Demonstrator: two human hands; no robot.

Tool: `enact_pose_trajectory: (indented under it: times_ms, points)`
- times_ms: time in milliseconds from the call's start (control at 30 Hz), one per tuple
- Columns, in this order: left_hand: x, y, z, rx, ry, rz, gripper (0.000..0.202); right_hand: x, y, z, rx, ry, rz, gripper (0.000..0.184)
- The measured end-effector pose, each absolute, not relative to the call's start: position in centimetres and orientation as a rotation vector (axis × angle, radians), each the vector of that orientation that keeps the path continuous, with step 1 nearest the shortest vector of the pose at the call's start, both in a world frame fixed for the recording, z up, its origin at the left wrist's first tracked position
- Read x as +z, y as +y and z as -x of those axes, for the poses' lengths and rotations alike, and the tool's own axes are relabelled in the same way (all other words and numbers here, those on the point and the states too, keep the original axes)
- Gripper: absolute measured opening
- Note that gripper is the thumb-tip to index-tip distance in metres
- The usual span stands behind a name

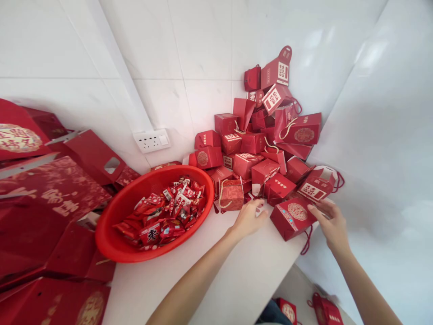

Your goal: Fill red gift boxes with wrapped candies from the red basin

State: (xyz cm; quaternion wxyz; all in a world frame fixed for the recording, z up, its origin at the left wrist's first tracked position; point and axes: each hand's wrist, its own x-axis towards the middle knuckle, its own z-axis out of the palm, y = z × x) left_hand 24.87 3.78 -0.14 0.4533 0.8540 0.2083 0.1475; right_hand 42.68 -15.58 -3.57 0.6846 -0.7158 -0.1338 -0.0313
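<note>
A small red gift box (pixel 293 217) with a gold round emblem lies at the white counter's front right edge, its cord handle hanging over the edge. My right hand (pixel 331 222) rests against its right end, fingers stretched along the box. My left hand (pixel 249 217) reaches to the box's left side, fingers loosely curled and touching the foot of the pile, nothing visibly in them. Behind both hands rises a pile of several red gift boxes (pixel 267 140) heaped into the tiled corner.
A red plastic basin (pixel 111 234) holding several red-wrapped candies (pixel 164 212) sits left of my hands. Flat red paper bags (pixel 43 212) are stacked at far left. A wall socket (pixel 152 140) is behind the basin. Two red boxes (pixel 306 310) lie on the floor below.
</note>
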Motion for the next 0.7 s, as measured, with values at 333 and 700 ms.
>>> enact_pose_trajectory:
  times_ms: [333, 700]
  points:
    - [-1.7, 2.6, -32.1, 0.415, 0.754, -2.087, 0.011, -3.8, -17.0, -40.9, -0.142, -0.248, 1.487, 0.041]
    - [2.3, 4.4, -21.5, 0.739, 0.309, -2.228, 0.019, -2.2, -13.3, -42.1, -0.885, -0.688, 1.798, 0.023]
